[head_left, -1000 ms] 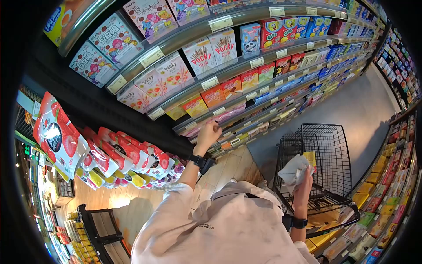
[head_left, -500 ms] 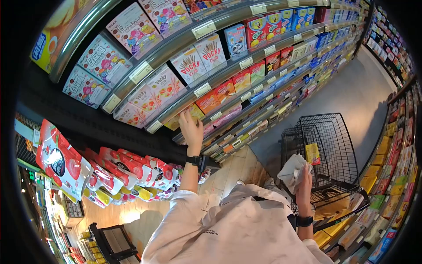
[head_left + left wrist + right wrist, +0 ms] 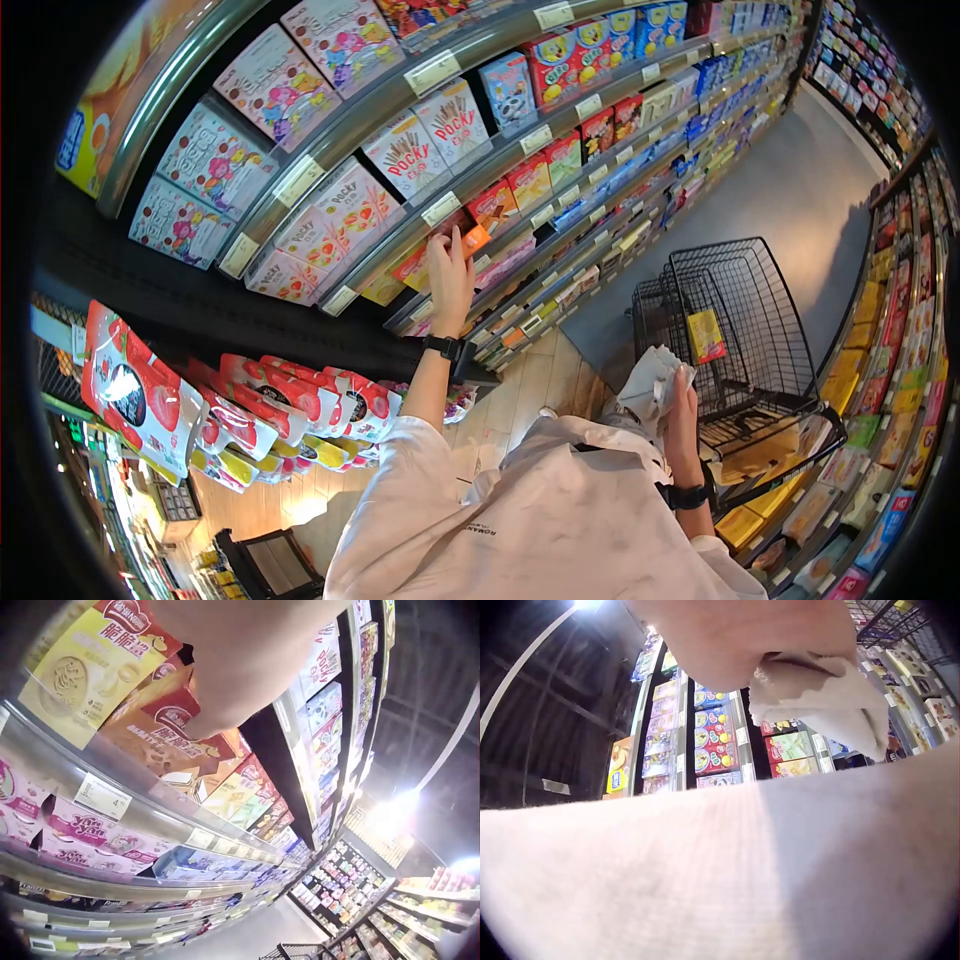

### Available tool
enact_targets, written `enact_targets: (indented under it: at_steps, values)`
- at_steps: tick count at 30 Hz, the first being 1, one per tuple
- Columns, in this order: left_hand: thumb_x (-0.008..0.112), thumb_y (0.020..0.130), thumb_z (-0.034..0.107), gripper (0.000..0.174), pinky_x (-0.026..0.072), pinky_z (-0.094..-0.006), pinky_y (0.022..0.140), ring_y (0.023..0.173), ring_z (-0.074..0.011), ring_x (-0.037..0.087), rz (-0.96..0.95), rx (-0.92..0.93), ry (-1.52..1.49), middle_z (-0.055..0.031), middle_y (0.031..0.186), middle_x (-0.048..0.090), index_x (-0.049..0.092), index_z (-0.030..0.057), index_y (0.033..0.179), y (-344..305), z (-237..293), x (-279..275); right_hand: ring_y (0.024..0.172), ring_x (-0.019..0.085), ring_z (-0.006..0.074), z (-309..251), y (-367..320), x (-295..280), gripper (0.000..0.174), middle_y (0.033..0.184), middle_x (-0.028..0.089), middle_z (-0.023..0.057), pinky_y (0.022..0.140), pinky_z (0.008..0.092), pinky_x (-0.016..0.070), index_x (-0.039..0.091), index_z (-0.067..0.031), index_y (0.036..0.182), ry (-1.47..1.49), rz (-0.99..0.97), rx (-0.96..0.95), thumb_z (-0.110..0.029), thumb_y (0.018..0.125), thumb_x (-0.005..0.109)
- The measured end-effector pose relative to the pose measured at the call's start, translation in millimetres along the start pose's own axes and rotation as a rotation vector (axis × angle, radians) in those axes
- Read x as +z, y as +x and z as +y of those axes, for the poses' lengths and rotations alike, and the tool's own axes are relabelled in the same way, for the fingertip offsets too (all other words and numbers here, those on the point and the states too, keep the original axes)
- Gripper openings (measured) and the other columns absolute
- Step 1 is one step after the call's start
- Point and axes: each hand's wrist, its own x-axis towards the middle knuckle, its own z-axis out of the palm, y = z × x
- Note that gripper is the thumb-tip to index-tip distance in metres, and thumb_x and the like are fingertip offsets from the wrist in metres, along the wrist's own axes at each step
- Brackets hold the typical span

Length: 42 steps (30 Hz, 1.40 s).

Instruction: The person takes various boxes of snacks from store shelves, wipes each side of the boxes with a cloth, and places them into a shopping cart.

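My left hand (image 3: pixel 452 275) reaches to a shelf of biscuit boxes and pinches an orange biscuit box (image 3: pixel 476 240), which is tilted out of its row. In the left wrist view the hand covers part of this orange biscuit box (image 3: pixel 161 739), and the fingertips are hidden. A yellow biscuit box (image 3: pixel 94 671) stands beside it. My right hand (image 3: pixel 684 415) is held low by the cart and grips a crumpled white tissue (image 3: pixel 648 385). The tissue (image 3: pixel 810 701) hangs from the fingers in the right wrist view.
A black wire shopping cart (image 3: pixel 745 330) stands to the right, with a yellow package (image 3: pixel 706 335) at its near side. Pocky boxes (image 3: pixel 405 155) fill the shelf above. Red-and-white strawberry bags (image 3: pixel 140 390) hang at the left. Another stocked shelf (image 3: pixel 890 400) runs along the right.
My left hand has gone from the lower shelf up to the yellow boxes, then right to the orange box, now tipped out. The right hand keeps hold of the tissue.
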Motion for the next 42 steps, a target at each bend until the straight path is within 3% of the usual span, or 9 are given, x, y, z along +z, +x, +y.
enact_targets:
  at_steps: [7,12,17,21,25,31,36,39,42]
  values:
    - [0.072,0.085,0.004,0.048,0.0357,-0.0533,0.113,0.139,-0.0421,0.039,0.155,0.266,0.094,-0.0229,0.136,0.051,0.056,-0.0016,0.13,-14.4,14.3,-6.0,0.1,0.057,0.009,-3.2,3.1,-1.3,0.054,0.114,0.063,0.0018,0.09,0.0266,0.045,0.06,-0.0012,0.129,-0.014,0.038,-0.064,-0.049,0.108,0.046]
    - [0.065,0.095,0.007,0.041,0.0409,-0.0456,0.11,0.132,-0.0409,0.05,0.219,0.092,-0.098,-0.02,0.124,0.06,0.055,-0.0026,0.133,-55.2,65.3,-44.0,0.105,0.056,0.0094,-20.1,4.7,-1.7,0.059,0.119,0.062,0.0021,0.091,0.0255,0.0441,0.057,-0.0004,0.134,-0.092,0.169,-0.148,-0.051,0.107,0.045]
    - [0.059,0.102,0.015,0.03,0.0433,-0.0343,0.105,0.119,-0.0221,0.061,-0.168,-0.113,-0.798,-0.0134,0.128,0.067,0.064,-0.0027,0.126,-85.8,123.4,-52.4,0.103,0.056,0.0094,-13.7,19.4,9.3,0.054,0.12,0.062,0.0046,0.09,0.0255,0.0458,0.052,0.0003,0.14,-0.298,0.17,-0.322,-0.043,0.109,0.045]
    - [0.057,0.105,0.02,0.03,0.0459,-0.03,0.1,0.113,-0.0153,0.061,-0.302,-0.144,-1.004,-0.0093,0.122,0.068,0.065,-0.0018,0.123,-92.8,161.5,-49.3,0.109,0.056,0.0098,-14.0,27.6,58.7,0.047,0.126,0.061,0.0064,0.095,0.0263,0.0469,0.045,0.0022,0.146,-0.224,-0.449,-0.216,-0.024,0.108,0.054]
    - [0.057,0.105,0.021,0.025,0.0483,-0.0287,0.091,0.1,-0.0122,0.062,-0.268,-0.33,-1.18,-0.0071,0.107,0.069,0.067,-0.0014,0.11,-78.7,172.0,-60.6,0.115,0.055,0.0089,-11.6,20.5,77.0,0.049,0.129,0.06,0.0056,0.097,0.0275,0.0474,0.045,0.0006,0.145,-0.151,-0.559,-0.157,-0.012,0.101,0.063]
    - [0.061,0.102,0.016,0.021,0.0473,-0.0305,0.09,0.098,-0.0146,0.061,-0.495,0.2,-0.945,-0.0074,0.106,0.067,0.069,0.0015,0.116,-79.9,171.8,-71.1,0.107,0.062,0.0099,-27.6,37.0,73.8,0.047,0.122,0.064,0.0051,0.091,0.0268,0.0515,0.053,-0.0007,0.136,-0.15,-0.532,-0.176,-0.007,0.093,0.072]
    - [0.074,0.093,0.016,0.069,0.047,-0.0308,0.094,0.101,-0.015,0.059,-0.456,-0.132,-1.139,-0.0067,0.111,0.058,0.04,0.0042,0.152,-79.0,179.6,-65.8,0.106,0.062,0.0096,-19.3,37.7,78.0,0.041,0.118,0.065,0.0045,0.09,0.026,0.0518,0.054,-0.0013,0.134,-0.117,-0.384,-0.342,-0.013,0.097,0.069]
    - [0.076,0.093,0.019,0.071,0.0467,-0.0303,0.098,0.108,-0.0172,0.06,-0.642,-0.079,-0.966,-0.0088,0.123,0.058,0.04,-0.0003,0.151,-96.5,165.3,-52.4,0.107,0.061,0.0097,-24.9,41.3,59.7,0.04,0.12,0.065,0.0046,0.091,0.0261,0.051,0.052,0.0002,0.135,0.046,-0.093,-0.113,-0.02,0.102,0.063]
    - [0.076,0.093,0.024,0.072,0.0503,-0.0311,0.093,0.108,-0.0178,0.063,-0.598,-0.094,-0.987,-0.0129,0.125,0.062,0.04,-0.0004,0.15,-117.3,174.9,-41.3,0.116,0.059,0.0134,-16.6,46.4,53.9,0.043,0.131,0.06,0.0095,0.099,0.0291,0.0481,0.047,0.0022,0.141,0.015,-0.084,-0.315,-0.023,0.107,0.054]
